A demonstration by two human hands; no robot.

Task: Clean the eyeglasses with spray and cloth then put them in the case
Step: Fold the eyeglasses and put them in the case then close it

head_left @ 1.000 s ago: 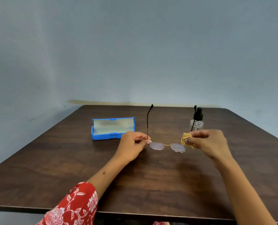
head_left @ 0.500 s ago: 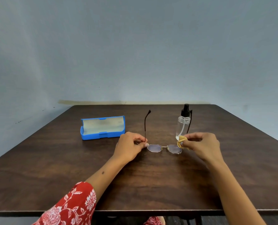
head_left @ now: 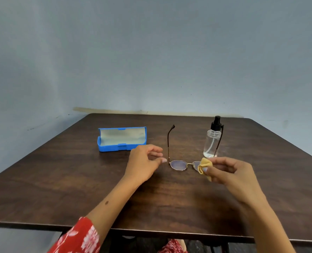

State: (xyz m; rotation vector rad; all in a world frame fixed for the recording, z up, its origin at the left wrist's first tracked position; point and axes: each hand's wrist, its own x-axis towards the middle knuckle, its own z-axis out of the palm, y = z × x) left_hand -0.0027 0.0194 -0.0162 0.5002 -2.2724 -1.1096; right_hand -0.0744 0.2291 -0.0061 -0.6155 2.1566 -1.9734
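The gold-rimmed eyeglasses (head_left: 178, 165) sit mid-table, lenses toward me and temples pointing away. My right hand (head_left: 230, 173) pinches a small yellow cloth (head_left: 205, 164) folded over the right lens. My left hand (head_left: 144, 162) hovers just left of the frame, fingers loosely curled and apart; its thumb tip lies close to the left hinge without gripping it. The clear spray bottle (head_left: 212, 143) with a black pump stands upright behind the right lens, the right temple crossing it. The blue case (head_left: 121, 147) lies open at the back left, pale lining showing.
The dark wooden table (head_left: 60, 179) runs to a grey wall behind and on the left. Its front edge is near my body, and a red floral sleeve (head_left: 78, 238) shows at the bottom left.
My left hand has let go of the left hinge and its fingers have spread. The glasses have come down lower onto the table, and the cloth now covers more of the right lens.
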